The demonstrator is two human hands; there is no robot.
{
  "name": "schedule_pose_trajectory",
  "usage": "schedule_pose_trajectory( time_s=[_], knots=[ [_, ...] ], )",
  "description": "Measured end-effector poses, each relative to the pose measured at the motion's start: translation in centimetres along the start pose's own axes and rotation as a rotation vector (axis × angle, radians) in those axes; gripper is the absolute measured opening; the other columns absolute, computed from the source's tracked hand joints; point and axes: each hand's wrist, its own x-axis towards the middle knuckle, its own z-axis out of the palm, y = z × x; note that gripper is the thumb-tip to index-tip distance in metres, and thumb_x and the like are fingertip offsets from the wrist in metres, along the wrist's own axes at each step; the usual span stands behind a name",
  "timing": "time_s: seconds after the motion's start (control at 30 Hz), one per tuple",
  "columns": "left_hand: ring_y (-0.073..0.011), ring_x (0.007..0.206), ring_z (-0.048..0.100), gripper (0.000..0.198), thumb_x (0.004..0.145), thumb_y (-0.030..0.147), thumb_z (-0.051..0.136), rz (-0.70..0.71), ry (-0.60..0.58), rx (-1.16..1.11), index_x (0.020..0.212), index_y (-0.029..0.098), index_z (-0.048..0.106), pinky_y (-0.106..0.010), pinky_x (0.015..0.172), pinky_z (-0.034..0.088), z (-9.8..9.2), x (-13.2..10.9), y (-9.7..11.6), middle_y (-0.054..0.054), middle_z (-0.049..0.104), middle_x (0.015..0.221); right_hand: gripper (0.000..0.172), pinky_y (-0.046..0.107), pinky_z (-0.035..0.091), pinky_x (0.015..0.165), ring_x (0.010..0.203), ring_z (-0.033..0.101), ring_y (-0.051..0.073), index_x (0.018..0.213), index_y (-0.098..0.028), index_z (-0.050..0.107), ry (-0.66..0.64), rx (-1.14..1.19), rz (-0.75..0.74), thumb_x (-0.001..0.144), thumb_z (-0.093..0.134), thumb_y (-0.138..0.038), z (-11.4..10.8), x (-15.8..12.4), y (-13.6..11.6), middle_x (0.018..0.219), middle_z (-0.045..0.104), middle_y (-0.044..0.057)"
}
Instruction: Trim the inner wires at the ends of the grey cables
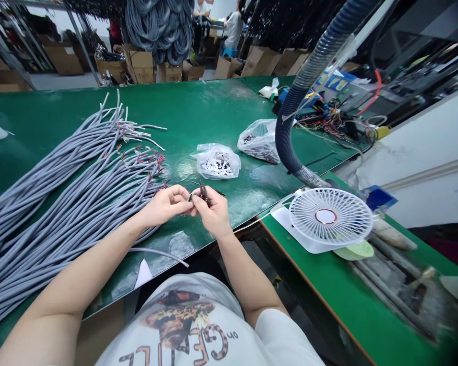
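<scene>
My left hand (170,204) is closed, thumb and finger pinching a thin dark piece (190,197), too small to name. Its fingertips meet those of my right hand (216,212), which is closed around a small dark pronged tool (203,193) with the tips pointing away from me. To the left lie long bundles of grey cables (80,203), their ends stripped to red and white wires. Just beyond my hands sits an open clear plastic bag (218,161) of small black and white parts. Thin dark pieces lie on the table close to my fingers, partly hidden.
A second plastic bag (260,142) of small parts lies farther right on the green table (198,109). A dark flexible hose (290,117) curves down beside a white fan (330,218). Tangled coloured wires (330,119) lie at back right. Cardboard boxes (141,63) and people are behind.
</scene>
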Motion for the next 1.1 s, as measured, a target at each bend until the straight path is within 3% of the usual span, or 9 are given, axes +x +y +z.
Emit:
schedule_pose_trajectory(
  time_s=[0.13,0.23,0.37,0.47,0.6,0.7,0.87,1.1],
  knots=[
    [-0.0125,0.061,0.064,0.054,0.076,0.031,0.070,0.057,-0.024,-0.092,0.121,0.015,0.044,-0.020,0.056,0.042,-0.1,0.2,-1.0,-0.001,0.069,0.067,0.012,0.018,0.039,0.044,0.043,0.046,0.005,0.077,-0.018,0.057,0.013,0.141,0.091,0.078,0.060,-0.030,-0.2,0.6,0.0,0.057,0.054,-0.006],
    [-0.0137,0.064,0.066,0.067,0.075,0.030,0.072,0.080,-0.087,-0.131,0.133,0.016,0.040,-0.022,0.060,0.047,-0.4,0.3,-1.4,-0.002,0.071,0.070,0.014,0.017,0.028,0.037,0.037,0.038,0.004,0.074,-0.018,0.056,-0.003,0.305,0.225,0.072,0.063,-0.029,-0.2,1.0,0.7,0.049,0.047,-0.008],
    [-0.0169,0.070,0.069,0.046,0.072,0.032,0.075,0.092,-0.140,-0.177,0.111,0.012,0.062,-0.029,0.071,0.053,-0.7,0.5,-1.7,-0.006,0.073,0.075,0.021,0.016,0.024,0.034,0.032,0.030,0.004,0.062,-0.019,0.047,-0.178,0.592,0.454,0.066,0.064,-0.030,0.2,1.4,2.5,0.038,0.037,-0.010],
    [-0.0186,0.074,0.070,0.032,0.069,0.033,0.077,0.052,-0.172,-0.180,0.091,0.010,0.070,-0.031,0.074,0.055,-0.7,0.6,-1.9,-0.009,0.074,0.080,0.020,0.016,0.021,0.034,0.031,0.025,0.003,0.068,-0.018,0.049,-0.220,0.627,0.506,0.065,0.065,-0.031,0.3,1.4,3.7,0.039,0.041,-0.010],
    [-0.0150,0.072,0.068,0.033,0.068,0.027,0.078,-0.023,-0.177,-0.156,0.095,0.011,0.070,-0.027,0.074,0.054,-0.8,0.7,-2.3,-0.008,0.074,0.080,0.024,0.017,0.020,0.036,0.035,0.030,0.003,0.082,-0.017,0.057,-0.139,0.369,0.356,0.079,0.060,-0.041,-1.3,0.7,3.2,0.049,0.045,-0.008],
    [-0.0140,0.071,0.068,0.038,0.067,0.026,0.078,-0.075,-0.167,-0.144,0.100,0.011,0.069,-0.027,0.073,0.054,-0.7,0.7,-2.7,-0.008,0.074,0.080,0.029,0.019,0.031,0.042,0.043,0.039,0.005,0.097,-0.018,0.061,-0.085,0.054,0.157,0.089,0.049,-0.043,-3.2,-0.6,1.8,0.060,0.050,-0.005],
    [-0.0151,0.071,0.068,0.044,0.066,0.028,0.079,-0.110,-0.170,-0.110,0.104,0.010,0.069,-0.027,0.070,0.054,-0.4,0.6,-2.9,-0.009,0.074,0.082,0.021,0.028,0.049,0.072,0.078,0.062,0.015,0.099,-0.020,0.065,-0.169,-0.423,-0.050,0.090,0.051,-0.033,-5.2,-3.1,0.3,0.090,0.068,0.005],
    [-0.0159,0.074,0.068,0.048,0.068,0.027,0.077,-0.122,-0.196,-0.063,0.112,0.011,0.066,-0.027,0.073,0.054,0.1,0.4,-3.0,-0.008,0.074,0.084,0.022,0.031,0.051,0.079,0.087,0.067,0.019,0.104,-0.019,0.066,-0.196,-0.574,-0.117,0.090,0.052,-0.030,-4.5,-3.9,0.7,0.097,0.071,0.009]
  ],
)
